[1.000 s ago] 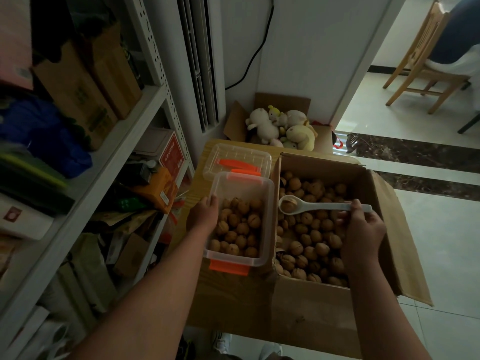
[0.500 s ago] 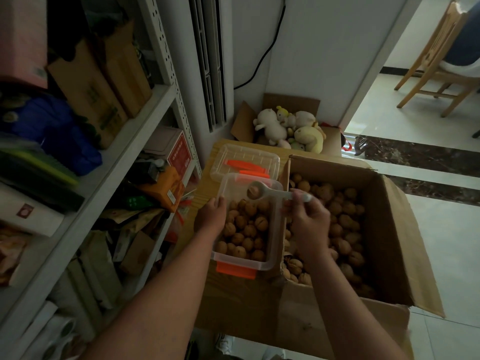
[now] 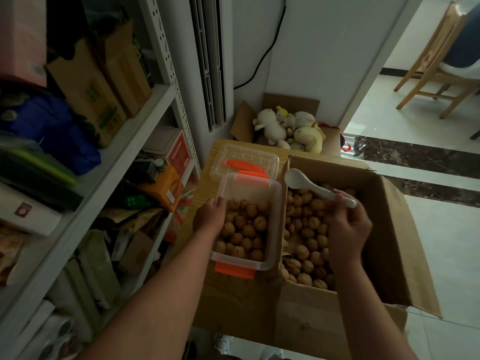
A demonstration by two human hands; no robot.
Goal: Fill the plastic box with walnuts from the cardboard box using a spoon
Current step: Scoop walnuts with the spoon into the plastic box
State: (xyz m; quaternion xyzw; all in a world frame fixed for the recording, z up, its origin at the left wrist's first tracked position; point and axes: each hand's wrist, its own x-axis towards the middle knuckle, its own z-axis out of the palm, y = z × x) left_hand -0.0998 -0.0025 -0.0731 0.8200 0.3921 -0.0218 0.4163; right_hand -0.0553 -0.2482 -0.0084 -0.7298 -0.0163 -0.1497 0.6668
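Empty spoon (image 3: 309,187) pinched in the right hand (image 3: 348,229), left hand (image 3: 210,215) gripping the plastic box (image 3: 275,229): scoop walnuts (image 3: 309,231) deep, lift level.

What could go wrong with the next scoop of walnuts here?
1. The spoon is small and the walnuts round; one may roll off while crossing the cardboard box wall.
2. The plastic box looks light; only the left hand on its rim steadies it, so a knock from the right hand could shift it.
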